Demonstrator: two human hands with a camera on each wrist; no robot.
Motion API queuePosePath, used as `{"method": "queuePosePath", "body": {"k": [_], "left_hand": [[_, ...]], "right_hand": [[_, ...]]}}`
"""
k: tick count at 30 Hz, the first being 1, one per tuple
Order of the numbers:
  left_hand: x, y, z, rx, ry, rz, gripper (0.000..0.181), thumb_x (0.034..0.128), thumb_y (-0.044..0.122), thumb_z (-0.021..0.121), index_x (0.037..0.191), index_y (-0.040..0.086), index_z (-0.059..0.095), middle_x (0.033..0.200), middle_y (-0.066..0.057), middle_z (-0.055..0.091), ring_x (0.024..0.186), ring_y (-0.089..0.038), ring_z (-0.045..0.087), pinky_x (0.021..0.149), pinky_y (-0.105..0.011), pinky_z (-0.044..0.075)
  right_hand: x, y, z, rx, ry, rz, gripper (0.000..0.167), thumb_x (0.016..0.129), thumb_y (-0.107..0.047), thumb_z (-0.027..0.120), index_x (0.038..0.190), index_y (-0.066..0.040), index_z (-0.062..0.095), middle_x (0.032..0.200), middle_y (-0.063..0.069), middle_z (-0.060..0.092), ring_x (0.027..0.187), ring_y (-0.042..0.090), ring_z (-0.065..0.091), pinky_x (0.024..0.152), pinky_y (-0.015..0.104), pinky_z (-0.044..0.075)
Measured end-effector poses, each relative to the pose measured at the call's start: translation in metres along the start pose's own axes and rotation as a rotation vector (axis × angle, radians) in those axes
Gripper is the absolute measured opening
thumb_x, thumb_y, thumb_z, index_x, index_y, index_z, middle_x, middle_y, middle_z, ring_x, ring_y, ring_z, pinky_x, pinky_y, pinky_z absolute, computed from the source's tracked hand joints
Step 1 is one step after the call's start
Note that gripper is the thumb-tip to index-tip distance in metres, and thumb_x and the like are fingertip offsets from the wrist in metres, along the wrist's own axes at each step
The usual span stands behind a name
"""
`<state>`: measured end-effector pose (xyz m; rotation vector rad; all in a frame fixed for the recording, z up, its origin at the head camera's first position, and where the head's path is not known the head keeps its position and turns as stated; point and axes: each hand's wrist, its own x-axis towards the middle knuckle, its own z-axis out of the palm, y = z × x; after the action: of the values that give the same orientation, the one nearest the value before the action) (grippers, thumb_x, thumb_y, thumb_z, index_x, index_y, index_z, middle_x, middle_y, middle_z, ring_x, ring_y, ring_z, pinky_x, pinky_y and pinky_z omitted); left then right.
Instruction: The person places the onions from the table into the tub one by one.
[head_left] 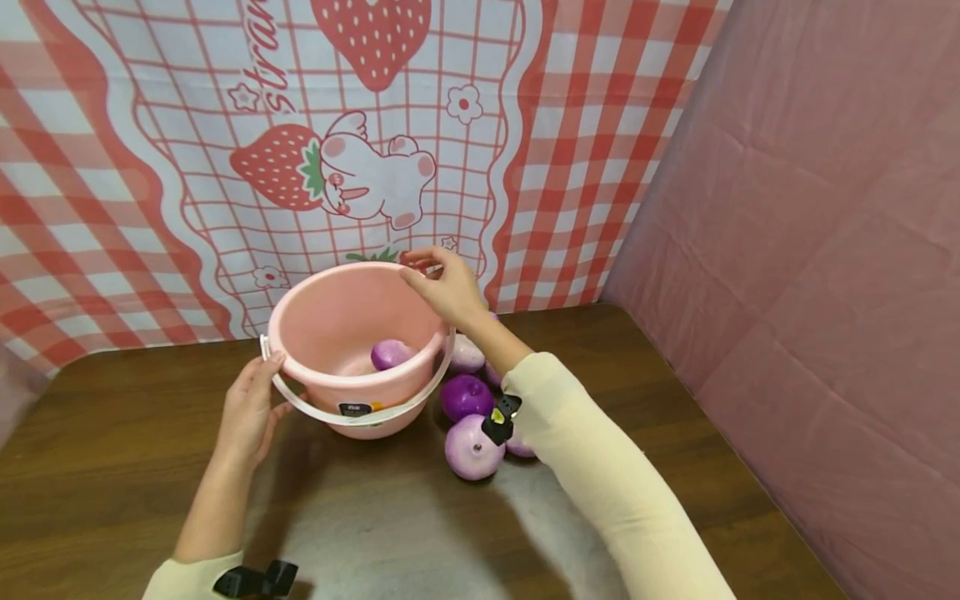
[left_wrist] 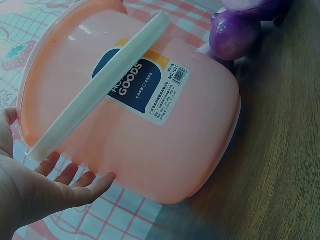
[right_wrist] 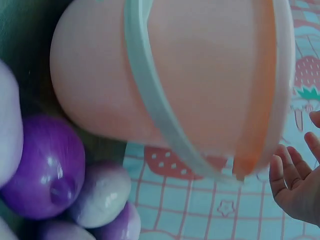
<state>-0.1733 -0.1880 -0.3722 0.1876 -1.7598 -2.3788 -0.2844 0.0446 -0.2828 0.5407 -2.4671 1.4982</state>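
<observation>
A pink plastic bucket [head_left: 337, 390] stands on the table, its white handle [head_left: 408, 404] hanging down over the labelled front. Inside it lies one purple onion [head_left: 389, 355]. My left hand [head_left: 249, 408] grips the bucket's left side, thumb at the rim and fingers spread against the outer wall. Over by the back right of the rim is my right hand [head_left: 450, 287], fingers loosely bent; in the right wrist view this right hand [right_wrist: 297, 185] holds nothing and appears apart from the rim. Several onions, including a dark purple onion [head_left: 465, 398] and a paler onion [head_left: 475, 448], sit right of the bucket.
The brown wooden table [head_left: 360, 517] ends against a strawberry-print cloth [head_left: 570, 167] behind the bucket. A pink cloth wall [head_left: 810, 250] runs along the right side. My right forearm crosses above some of the onions and partly hides them.
</observation>
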Motion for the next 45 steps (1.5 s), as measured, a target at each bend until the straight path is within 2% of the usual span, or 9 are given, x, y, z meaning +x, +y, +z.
{"method": "queuePosePath", "body": {"k": [6, 16, 21, 33, 45], "left_hand": [[0.000, 0.000, -0.002, 0.004, 0.005, -0.011, 0.008, 0.0949, 0.030, 0.052, 0.093, 0.023, 0.056, 0.088, 0.012, 0.055, 0.090, -0.004, 0.049, 0.070, -0.021, 0.057], [0.001, -0.001, -0.003, 0.015, -0.008, -0.013, 0.007, 0.0951, 0.030, 0.052, 0.096, 0.023, 0.056, 0.094, 0.011, 0.054, 0.097, -0.006, 0.047, 0.072, -0.021, 0.057], [0.001, -0.001, -0.003, 0.014, -0.014, -0.005, 0.007, 0.0951, 0.030, 0.052, 0.095, 0.024, 0.057, 0.091, 0.012, 0.055, 0.094, -0.005, 0.048, 0.071, -0.021, 0.057], [0.001, 0.000, -0.003, 0.018, -0.019, -0.012, 0.011, 0.0950, 0.031, 0.052, 0.100, 0.021, 0.055, 0.092, 0.012, 0.055, 0.094, -0.006, 0.049, 0.072, -0.021, 0.057], [0.001, 0.000, -0.003, 0.018, -0.018, -0.006, 0.013, 0.0952, 0.030, 0.052, 0.101, 0.020, 0.054, 0.094, 0.012, 0.054, 0.096, -0.005, 0.048, 0.071, -0.020, 0.057]], "right_hand": [[-0.003, 0.012, -0.021, -0.016, 0.032, 0.065, 0.033, 0.086, -0.025, 0.066, 0.115, -0.009, 0.063, 0.109, 0.012, 0.066, 0.093, 0.024, 0.065, 0.077, 0.029, 0.057], [-0.015, 0.042, -0.044, -0.067, 0.045, 0.108, 0.033, 0.085, -0.026, 0.066, 0.113, -0.009, 0.064, 0.108, 0.014, 0.066, 0.095, 0.027, 0.063, 0.085, 0.035, 0.054], [-0.022, 0.055, -0.052, -0.077, 0.034, 0.141, 0.034, 0.085, -0.026, 0.067, 0.114, -0.008, 0.063, 0.109, 0.015, 0.066, 0.100, 0.027, 0.062, 0.090, 0.037, 0.053], [-0.037, 0.081, -0.067, -0.096, 0.048, 0.172, 0.035, 0.085, -0.026, 0.068, 0.113, -0.006, 0.063, 0.108, 0.013, 0.067, 0.099, 0.026, 0.062, 0.088, 0.036, 0.053], [-0.054, 0.114, -0.074, -0.129, 0.068, 0.297, 0.039, 0.084, -0.029, 0.068, 0.116, -0.008, 0.062, 0.111, 0.016, 0.064, 0.103, 0.029, 0.060, 0.091, 0.040, 0.051]]}}
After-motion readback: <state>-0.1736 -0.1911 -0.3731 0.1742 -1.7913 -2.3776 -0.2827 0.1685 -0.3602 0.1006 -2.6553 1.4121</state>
